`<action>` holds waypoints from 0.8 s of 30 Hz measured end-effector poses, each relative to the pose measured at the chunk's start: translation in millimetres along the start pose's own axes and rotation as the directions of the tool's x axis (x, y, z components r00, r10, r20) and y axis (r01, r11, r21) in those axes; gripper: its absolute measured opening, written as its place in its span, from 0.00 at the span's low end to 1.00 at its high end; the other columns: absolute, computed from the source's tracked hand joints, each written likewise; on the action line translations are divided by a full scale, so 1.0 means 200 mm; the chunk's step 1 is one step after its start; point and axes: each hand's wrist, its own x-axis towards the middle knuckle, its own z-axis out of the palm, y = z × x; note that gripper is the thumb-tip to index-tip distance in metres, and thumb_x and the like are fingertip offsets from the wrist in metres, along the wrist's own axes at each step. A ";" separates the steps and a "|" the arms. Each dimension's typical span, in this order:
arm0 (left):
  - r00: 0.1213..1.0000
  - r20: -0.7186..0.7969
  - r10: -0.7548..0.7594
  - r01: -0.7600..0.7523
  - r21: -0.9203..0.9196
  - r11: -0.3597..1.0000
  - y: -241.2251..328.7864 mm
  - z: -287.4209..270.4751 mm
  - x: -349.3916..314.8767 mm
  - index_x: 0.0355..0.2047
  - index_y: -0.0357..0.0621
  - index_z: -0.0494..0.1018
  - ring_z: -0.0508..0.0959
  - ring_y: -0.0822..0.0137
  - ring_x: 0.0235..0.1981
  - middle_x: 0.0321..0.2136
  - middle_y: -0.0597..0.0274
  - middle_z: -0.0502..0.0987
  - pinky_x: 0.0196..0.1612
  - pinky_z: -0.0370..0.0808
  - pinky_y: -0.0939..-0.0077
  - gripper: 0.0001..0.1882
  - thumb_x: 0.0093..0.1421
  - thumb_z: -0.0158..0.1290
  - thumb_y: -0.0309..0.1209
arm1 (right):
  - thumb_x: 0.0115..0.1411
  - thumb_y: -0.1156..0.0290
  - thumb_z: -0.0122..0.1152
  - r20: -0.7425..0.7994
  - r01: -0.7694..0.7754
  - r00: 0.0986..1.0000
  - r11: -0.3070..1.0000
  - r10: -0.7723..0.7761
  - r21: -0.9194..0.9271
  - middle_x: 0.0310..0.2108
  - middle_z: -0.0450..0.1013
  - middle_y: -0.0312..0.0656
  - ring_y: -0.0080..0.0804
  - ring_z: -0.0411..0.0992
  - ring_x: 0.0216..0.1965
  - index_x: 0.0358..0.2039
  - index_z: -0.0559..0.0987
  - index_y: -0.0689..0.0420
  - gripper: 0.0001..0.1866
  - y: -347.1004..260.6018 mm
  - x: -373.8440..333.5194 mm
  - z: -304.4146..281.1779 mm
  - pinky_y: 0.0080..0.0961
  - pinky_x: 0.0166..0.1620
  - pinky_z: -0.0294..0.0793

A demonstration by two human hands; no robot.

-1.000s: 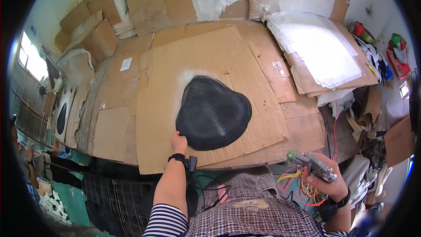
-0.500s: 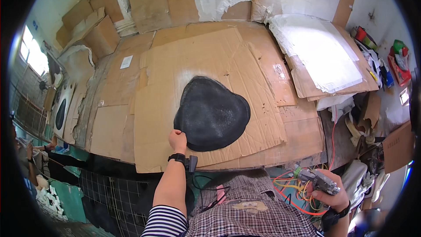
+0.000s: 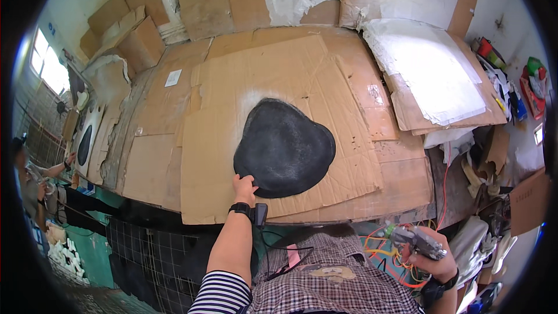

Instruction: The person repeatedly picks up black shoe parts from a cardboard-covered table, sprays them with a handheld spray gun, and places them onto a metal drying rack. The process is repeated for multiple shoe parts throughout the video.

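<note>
A black, rounded, three-lobed flat piece (image 3: 285, 148) with a pale dusty sheen lies on a loose cardboard sheet (image 3: 218, 110). At its near left edge, my left hand (image 3: 244, 191) is closed, fingers pinching the rim. My right hand (image 3: 435, 257) stays low on the right, away from the table, wrapped round a grey metal spray gun (image 3: 417, 242) with a green part at its front end. Orange and yellow hoses (image 3: 381, 251) hang beside the gun. How they join it cannot be made out.
Cardboard covers the table (image 3: 154, 166). White sheets (image 3: 436, 75) lie on a raised cardboard stack at the right. A cardboard box (image 3: 136, 43) stands far left. Another person (image 3: 36, 183) is at the left edge, near a second black piece (image 3: 85, 145). Clutter fills the right side.
My left fingers have shifted slightly and now reach further over the rim of the black piece. The view has moved a little. At far left, the other person's arm has moved up.
</note>
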 end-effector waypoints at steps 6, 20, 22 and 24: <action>0.947 0.309 0.090 0.016 -0.323 0.946 0.22 0.20 -0.01 0.38 0.39 0.68 0.75 0.57 0.36 0.35 0.55 0.73 0.44 0.76 0.55 0.14 0.51 0.43 0.14 | 0.50 0.73 0.68 -0.149 0.135 0.983 0.974 -0.109 0.181 0.32 0.75 0.44 0.33 0.75 0.36 0.56 0.64 0.65 0.34 0.04 0.14 0.04 0.28 0.41 0.74; 0.682 0.352 0.641 -0.174 -0.774 0.609 1.25 0.11 -0.88 0.42 0.40 0.70 0.75 0.63 0.41 0.40 0.60 0.75 0.49 0.73 0.64 0.15 0.53 0.45 0.17 | 0.51 0.84 0.63 0.200 0.025 0.979 1.000 -0.028 0.017 0.34 0.75 0.41 0.28 0.75 0.39 0.58 0.66 0.61 0.32 0.14 0.43 0.10 0.25 0.42 0.76; 0.716 0.249 0.652 -0.239 -0.790 0.564 1.22 -0.06 -0.95 0.46 0.39 0.69 0.75 0.61 0.43 0.42 0.58 0.74 0.51 0.72 0.63 0.19 0.53 0.45 0.17 | 0.51 0.84 0.64 0.262 -0.005 0.965 1.000 0.012 -0.026 0.34 0.75 0.41 0.27 0.75 0.38 0.58 0.66 0.61 0.32 0.12 0.49 0.15 0.25 0.42 0.75; 0.760 0.164 0.629 -0.269 -0.801 0.534 1.14 -0.27 -0.97 0.45 0.39 0.69 0.76 0.61 0.43 0.42 0.58 0.75 0.51 0.73 0.64 0.18 0.53 0.45 0.17 | 0.51 0.81 0.66 0.330 -0.021 0.943 0.996 0.049 -0.088 0.34 0.75 0.40 0.25 0.74 0.38 0.58 0.67 0.62 0.32 0.11 0.55 0.21 0.25 0.42 0.75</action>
